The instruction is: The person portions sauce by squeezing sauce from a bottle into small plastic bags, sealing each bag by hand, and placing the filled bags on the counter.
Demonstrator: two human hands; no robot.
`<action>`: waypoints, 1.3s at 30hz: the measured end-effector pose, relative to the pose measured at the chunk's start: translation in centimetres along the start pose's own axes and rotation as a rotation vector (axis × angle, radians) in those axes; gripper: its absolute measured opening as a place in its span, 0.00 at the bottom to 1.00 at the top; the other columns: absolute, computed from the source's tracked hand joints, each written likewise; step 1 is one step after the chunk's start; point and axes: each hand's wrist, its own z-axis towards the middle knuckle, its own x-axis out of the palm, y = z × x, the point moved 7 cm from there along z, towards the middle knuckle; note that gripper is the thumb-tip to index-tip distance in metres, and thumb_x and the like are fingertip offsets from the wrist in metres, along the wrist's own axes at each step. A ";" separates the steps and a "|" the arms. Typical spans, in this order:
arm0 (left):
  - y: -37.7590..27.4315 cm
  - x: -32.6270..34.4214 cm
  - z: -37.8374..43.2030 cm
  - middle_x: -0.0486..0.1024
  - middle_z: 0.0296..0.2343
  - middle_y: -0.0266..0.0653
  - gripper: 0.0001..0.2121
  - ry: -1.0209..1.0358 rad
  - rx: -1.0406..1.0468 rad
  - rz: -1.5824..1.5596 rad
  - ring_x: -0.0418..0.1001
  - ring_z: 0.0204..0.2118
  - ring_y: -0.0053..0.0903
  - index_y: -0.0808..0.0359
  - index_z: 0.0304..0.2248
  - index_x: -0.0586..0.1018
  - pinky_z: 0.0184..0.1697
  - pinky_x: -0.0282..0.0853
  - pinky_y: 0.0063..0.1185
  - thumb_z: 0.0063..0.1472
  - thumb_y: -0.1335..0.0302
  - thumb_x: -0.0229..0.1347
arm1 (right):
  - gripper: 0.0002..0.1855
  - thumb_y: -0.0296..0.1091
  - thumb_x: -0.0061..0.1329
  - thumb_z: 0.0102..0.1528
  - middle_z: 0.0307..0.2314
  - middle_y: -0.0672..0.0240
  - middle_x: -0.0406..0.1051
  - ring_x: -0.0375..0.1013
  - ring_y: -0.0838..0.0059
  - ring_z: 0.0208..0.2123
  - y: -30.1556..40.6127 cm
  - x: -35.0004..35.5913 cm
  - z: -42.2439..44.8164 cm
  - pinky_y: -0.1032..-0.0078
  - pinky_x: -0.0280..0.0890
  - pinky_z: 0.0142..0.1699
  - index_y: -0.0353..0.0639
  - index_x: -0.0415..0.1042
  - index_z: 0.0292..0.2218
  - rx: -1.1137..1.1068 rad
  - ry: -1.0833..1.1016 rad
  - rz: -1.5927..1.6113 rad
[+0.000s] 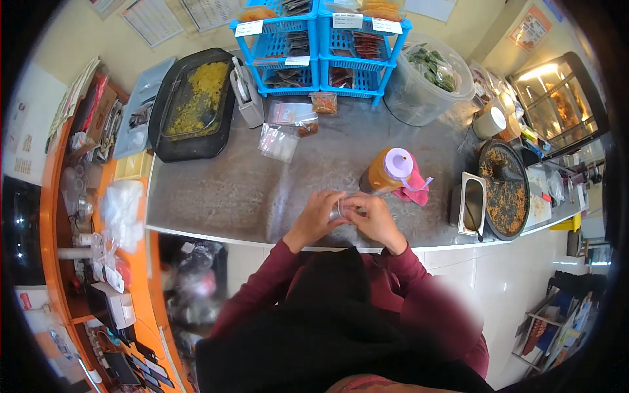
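My left hand (315,216) and my right hand (371,214) meet above the front edge of the metal worktop (221,196). Between their fingertips they pinch a small clear plastic bag (337,212), mostly hidden by the fingers; its contents cannot be made out. Just beyond my right hand stands a squeeze bottle (381,169) of orange-brown sauce with a lilac lid. A pink cloth (416,184) lies against its right side. Farther back are a stack of clear small bags (278,142) and a filled sachet (323,102).
Blue tiered baskets (319,61) with sachets stand at the back. Left of them are a tape dispenser (246,93) and a black tray (159,130) with yellow food. A clear tub (417,105) of green packets, a steel container (472,204) and a round dark pan (506,211) stand to the right.
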 end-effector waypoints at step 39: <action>3.0 -2.9 0.1 0.71 0.46 0.40 0.27 -0.416 -0.438 -0.645 0.73 0.49 0.27 0.65 0.51 0.70 0.47 0.73 0.23 0.51 0.78 0.66 | 0.29 0.32 0.53 0.46 0.48 0.71 0.67 0.65 0.61 0.55 3.3 -8.9 5.6 0.57 0.61 0.57 0.62 0.72 0.51 -0.776 -0.407 -1.105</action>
